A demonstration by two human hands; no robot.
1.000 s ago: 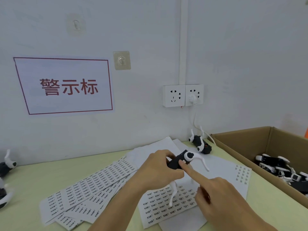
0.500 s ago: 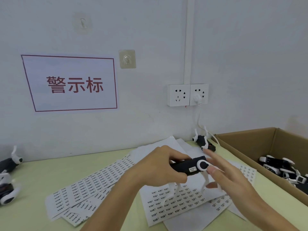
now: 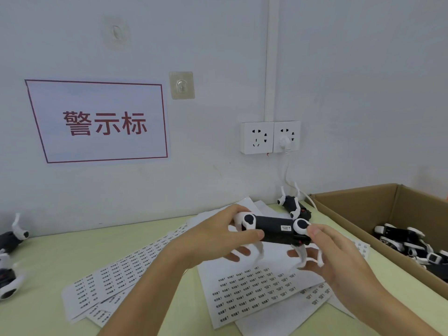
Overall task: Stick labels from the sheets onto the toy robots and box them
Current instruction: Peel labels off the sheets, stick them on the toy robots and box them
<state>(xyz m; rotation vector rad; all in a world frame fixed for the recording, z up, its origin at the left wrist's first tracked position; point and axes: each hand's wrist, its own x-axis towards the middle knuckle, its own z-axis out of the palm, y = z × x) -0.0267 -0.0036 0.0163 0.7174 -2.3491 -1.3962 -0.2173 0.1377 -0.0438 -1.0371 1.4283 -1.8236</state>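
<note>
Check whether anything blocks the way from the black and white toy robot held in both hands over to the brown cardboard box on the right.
Nothing visible blocks it. The black and white toy robot is held above the label sheets by left hand and right hand; only bare table lies before the brown cardboard box, whose near wall it must clear.

Two bare forearms reach in from the lower edge, with no sleeves, gloves, watch or rings on them. The left hand and the right hand are both uncovered, and the fingers have short, plain, unpainted nails.
</note>
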